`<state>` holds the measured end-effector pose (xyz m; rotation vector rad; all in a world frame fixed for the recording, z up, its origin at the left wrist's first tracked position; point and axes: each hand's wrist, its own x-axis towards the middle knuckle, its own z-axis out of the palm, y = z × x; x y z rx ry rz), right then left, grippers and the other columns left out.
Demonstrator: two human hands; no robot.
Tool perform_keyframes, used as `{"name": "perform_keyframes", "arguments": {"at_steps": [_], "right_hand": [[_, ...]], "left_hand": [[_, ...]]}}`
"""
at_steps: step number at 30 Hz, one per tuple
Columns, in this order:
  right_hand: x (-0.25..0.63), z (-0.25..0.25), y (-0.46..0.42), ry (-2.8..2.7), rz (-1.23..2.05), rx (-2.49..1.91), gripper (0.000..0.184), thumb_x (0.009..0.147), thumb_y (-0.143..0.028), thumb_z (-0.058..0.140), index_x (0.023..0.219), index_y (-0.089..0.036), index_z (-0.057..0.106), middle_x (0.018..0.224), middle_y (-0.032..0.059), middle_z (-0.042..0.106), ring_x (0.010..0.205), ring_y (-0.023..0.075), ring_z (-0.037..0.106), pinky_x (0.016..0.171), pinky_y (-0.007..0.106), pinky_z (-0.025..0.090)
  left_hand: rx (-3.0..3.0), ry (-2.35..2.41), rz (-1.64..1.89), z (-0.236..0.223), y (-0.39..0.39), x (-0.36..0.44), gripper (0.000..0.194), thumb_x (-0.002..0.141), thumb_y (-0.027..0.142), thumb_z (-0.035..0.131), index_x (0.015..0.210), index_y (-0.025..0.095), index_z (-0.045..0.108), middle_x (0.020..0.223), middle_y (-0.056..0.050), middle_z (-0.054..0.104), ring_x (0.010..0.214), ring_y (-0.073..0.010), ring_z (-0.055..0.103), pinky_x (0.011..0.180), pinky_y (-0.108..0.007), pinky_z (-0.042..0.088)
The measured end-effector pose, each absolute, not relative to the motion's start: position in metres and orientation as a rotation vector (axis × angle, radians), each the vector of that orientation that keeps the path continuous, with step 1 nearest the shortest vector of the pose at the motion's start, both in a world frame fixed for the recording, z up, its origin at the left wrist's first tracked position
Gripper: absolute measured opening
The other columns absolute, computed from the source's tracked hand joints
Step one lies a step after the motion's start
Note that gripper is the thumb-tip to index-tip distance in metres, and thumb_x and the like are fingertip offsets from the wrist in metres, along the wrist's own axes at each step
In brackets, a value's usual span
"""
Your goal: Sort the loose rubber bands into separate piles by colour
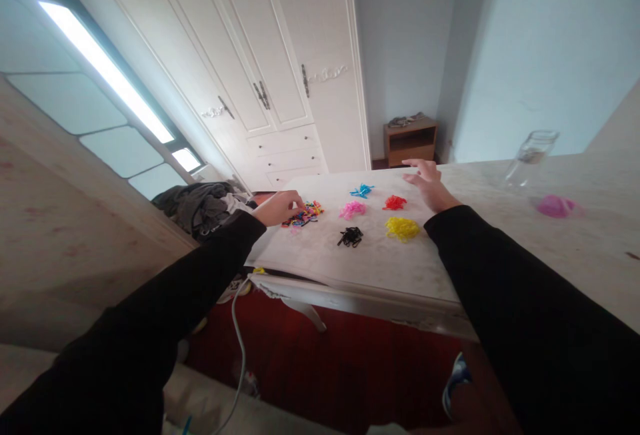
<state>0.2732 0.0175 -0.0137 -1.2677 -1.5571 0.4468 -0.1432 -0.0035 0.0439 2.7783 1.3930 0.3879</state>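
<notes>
My left hand (281,209) reaches to a mixed pile of small coloured rubber bands (311,213) at the table's left end. Its fingers are bent and pinched together at the pile; what is between them is too small to make out. My right hand (426,185) hovers at the far side, fingers apart and holding nothing. Nearest to it lie red bands (395,203) and a larger heap of yellow bands (402,229). Between my hands are separate heaps of blue bands (362,190), pink bands (353,209) and black bands (350,237).
A clear glass bottle or jar (531,160) and a pink translucent object (556,206) stand on the right of the white table (320,258). Dark clothes (200,207) are heaped beyond its left end. A pale cable (240,335) hangs near the front left corner.
</notes>
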Motion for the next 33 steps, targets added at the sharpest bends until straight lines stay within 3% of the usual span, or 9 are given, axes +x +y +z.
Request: {"name": "perform_keyframes", "arguments": {"at_steps": [15, 20, 25, 33], "right_hand": [[0.274, -0.016, 0.019, -1.578, 0.418, -1.254, 0.041, 0.081, -0.05, 0.055, 0.12, -0.037, 0.063, 0.121, 0.0068, 0.05, 0.12, 0.0364, 0.045, 0.116, 0.065, 0.029], [0.273, -0.014, 0.018, -1.577, 0.438, -1.259, 0.041, 0.08, -0.05, 0.057, 0.118, -0.036, 0.064, 0.12, 0.0071, 0.05, 0.121, 0.0364, 0.045, 0.117, 0.063, 0.028], [0.273, -0.011, 0.017, -1.598, 0.464, -1.27, 0.041, 0.079, -0.05, 0.057, 0.117, -0.035, 0.064, 0.121, 0.0075, 0.049, 0.121, 0.0364, 0.045, 0.118, 0.063, 0.026], [0.273, -0.01, 0.015, -1.616, 0.463, -1.26, 0.039, 0.079, -0.05, 0.059, 0.114, -0.035, 0.064, 0.12, 0.0076, 0.05, 0.123, 0.0375, 0.045, 0.117, 0.064, 0.026]], "left_hand": [[2.663, 1.416, 0.505, 0.047, -0.011, -0.14, 0.019, 0.081, 0.035, 0.068, 0.079, 0.017, 0.075, 0.069, -0.002, 0.069, 0.06, -0.0123, 0.058, 0.061, -0.024, 0.044], [2.633, 1.22, 0.504, 0.044, -0.018, -0.131, 0.025, 0.084, 0.041, 0.07, 0.087, 0.017, 0.078, 0.082, -0.005, 0.071, 0.068, -0.0128, 0.058, 0.062, -0.024, 0.044], [2.684, 1.159, 0.465, 0.031, -0.018, -0.124, 0.023, 0.086, 0.04, 0.069, 0.087, 0.02, 0.079, 0.082, -0.004, 0.066, 0.068, -0.013, 0.056, 0.065, -0.026, 0.043], [2.754, 1.204, 0.392, 0.025, -0.02, -0.113, 0.019, 0.089, 0.031, 0.058, 0.078, 0.018, 0.064, 0.084, -0.005, 0.06, 0.076, -0.0174, 0.057, 0.073, -0.03, 0.046]]}}
